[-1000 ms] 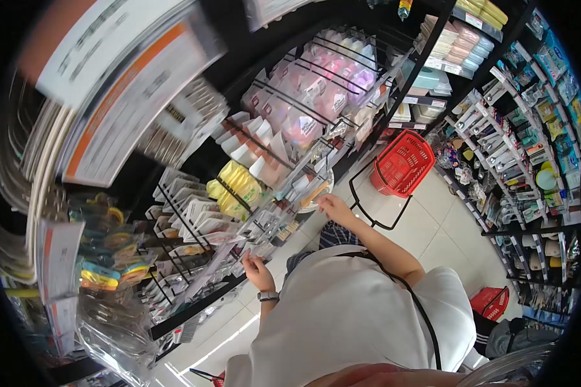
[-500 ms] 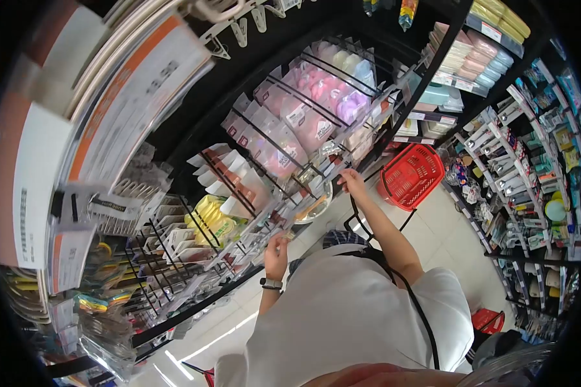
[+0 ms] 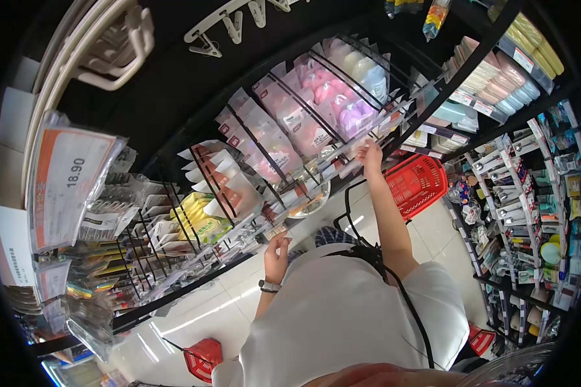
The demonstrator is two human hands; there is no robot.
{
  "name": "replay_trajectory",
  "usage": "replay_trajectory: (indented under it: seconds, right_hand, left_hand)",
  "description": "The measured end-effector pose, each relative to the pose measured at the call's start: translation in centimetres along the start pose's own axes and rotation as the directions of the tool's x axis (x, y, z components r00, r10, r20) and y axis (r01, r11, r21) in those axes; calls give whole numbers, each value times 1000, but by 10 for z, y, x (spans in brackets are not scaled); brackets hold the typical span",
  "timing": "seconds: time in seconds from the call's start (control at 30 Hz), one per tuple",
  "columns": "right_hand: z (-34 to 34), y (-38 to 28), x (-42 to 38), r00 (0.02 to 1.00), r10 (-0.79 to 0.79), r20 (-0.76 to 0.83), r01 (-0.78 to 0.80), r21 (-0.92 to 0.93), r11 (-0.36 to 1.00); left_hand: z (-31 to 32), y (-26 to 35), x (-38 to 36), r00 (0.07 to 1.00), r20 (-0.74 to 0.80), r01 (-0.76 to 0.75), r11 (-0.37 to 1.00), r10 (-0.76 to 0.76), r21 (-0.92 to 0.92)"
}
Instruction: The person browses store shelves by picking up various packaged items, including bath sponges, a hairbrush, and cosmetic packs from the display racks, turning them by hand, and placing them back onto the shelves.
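My left hand [image 3: 276,257], with a watch at the wrist, is in front of the lower rack, its fingers closed on a small beige card [image 3: 275,233]. My right hand [image 3: 368,156] reaches up to the front ends of the hooks, fingers bent together by the clear tag holders; what they pinch is hidden. Just behind it hang bagged bath puffs [image 3: 355,117] in purple, pink and pale colours. Further left hang flat clear packs [image 3: 274,151] and yellow packs [image 3: 200,216]. A round clear pack [image 3: 313,203] hangs between my hands.
A red shopping basket [image 3: 423,187] stands on the floor beyond my right arm; another red basket [image 3: 203,360] is at lower left. A price sign [image 3: 71,187] hangs close at left. Shelves of boxed goods [image 3: 497,71] and a full rack [image 3: 523,187] line the right.
My right hand has moved up and right along the hook ends, toward the bath puffs. My left hand has dropped slightly, and its beige card shows more clearly. The view has shifted.
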State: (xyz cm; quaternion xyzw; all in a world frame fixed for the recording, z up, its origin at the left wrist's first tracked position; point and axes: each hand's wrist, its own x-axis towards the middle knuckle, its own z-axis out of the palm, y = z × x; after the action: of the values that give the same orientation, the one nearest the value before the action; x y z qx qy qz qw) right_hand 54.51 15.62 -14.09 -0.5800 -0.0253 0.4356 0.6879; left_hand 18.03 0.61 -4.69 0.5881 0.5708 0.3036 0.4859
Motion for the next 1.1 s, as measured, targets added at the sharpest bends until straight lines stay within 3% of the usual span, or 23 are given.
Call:
replay_trajectory:
  seconds: [0.07,0.17,0.2,0.3,0.4,0.6,0.7,0.8,0.9,0.97,1.1]
  right_hand:
    - [-3,-8,11,999,-16,-49,19,57,998]
    - [-7,-22,27,988,-147,-44,145,-54,988]
    - [-2,-33,23,973,-225,-51,213,-179,961]
    - [-15,-25,74,819,-556,139,543,-500,675]
    - [-11,-54,75,804,-509,308,574,-625,529]
    - [9,-101,68,900,-300,315,434,-593,679]
    - [14,-116,54,903,-259,343,421,-586,692]
    - [11,-120,47,882,-257,394,448,-540,712]
    - [-4,-110,48,903,-83,422,350,-609,711]
    - [-5,-113,27,881,-125,456,400,-577,712]
    - [-15,-108,18,832,-244,499,503,-492,710]
  left_hand:
    - [4,6,2,1000,11,-20,1000,20,14]
    - [10,20,10,997,55,-58,998,56,25]
    - [13,26,13,995,75,-70,997,68,25]
    - [21,45,28,987,142,-77,997,75,12]
    - [32,66,47,964,233,-128,992,125,1]
    - [62,111,105,860,402,-344,939,316,-2]
    - [90,112,138,825,390,-450,893,409,16]
    - [100,160,147,827,540,-264,956,157,126]
    - [120,146,177,793,589,-279,952,156,124]
    - [132,128,188,804,565,-293,951,186,103]
    - [129,156,170,799,585,-229,971,143,76]
